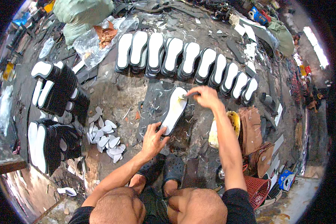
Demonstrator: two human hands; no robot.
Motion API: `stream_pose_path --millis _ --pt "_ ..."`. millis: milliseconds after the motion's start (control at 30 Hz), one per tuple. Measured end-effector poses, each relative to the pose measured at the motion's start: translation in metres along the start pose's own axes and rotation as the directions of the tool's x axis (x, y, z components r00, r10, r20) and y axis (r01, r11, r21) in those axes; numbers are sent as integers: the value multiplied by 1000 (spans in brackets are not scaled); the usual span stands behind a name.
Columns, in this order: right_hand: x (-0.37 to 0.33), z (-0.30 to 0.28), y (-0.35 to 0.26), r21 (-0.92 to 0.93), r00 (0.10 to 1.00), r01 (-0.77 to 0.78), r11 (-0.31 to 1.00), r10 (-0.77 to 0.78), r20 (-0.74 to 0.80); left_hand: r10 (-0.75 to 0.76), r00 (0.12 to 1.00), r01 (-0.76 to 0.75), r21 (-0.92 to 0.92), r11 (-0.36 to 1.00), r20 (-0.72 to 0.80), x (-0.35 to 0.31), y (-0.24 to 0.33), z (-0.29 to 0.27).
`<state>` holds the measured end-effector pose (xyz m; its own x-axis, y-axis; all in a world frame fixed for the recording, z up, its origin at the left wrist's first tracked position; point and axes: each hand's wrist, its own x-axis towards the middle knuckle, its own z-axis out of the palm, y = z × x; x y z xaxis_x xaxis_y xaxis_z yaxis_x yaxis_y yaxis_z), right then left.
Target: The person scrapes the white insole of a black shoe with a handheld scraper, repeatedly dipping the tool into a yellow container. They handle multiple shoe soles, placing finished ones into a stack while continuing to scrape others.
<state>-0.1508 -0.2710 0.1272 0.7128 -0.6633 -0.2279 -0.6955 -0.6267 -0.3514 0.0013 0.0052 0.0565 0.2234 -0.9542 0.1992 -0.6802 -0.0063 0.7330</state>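
The worn, dark-stained floor is littered with scraps. A dark flat sheet is spread on it beneath a single white-faced sole. Beyond, a curved row of stacked white-faced soles is set out; more piles are stood at the left. Between these piles and the sheet, small pale oval pieces are heaped loosely. At the right, brown sheets are stacked near a red basket.

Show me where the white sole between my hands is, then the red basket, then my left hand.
White sole [174, 113]: head view, middle of its upper face.
Red basket [258, 190]: head view, on its mesh wall.
Left hand [151, 142]: head view, back of the hand.
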Motion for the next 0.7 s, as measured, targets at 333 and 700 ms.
stream_pose_path --millis 333,700 --pt "-53 23 -77 236 898 -127 964 212 -385 -80 996 78 -56 995 -40 13 -9 4" --pt "45 33 -79 -185 971 238 954 -236 34 82 996 -77 117 990 -40 13 -8 18"
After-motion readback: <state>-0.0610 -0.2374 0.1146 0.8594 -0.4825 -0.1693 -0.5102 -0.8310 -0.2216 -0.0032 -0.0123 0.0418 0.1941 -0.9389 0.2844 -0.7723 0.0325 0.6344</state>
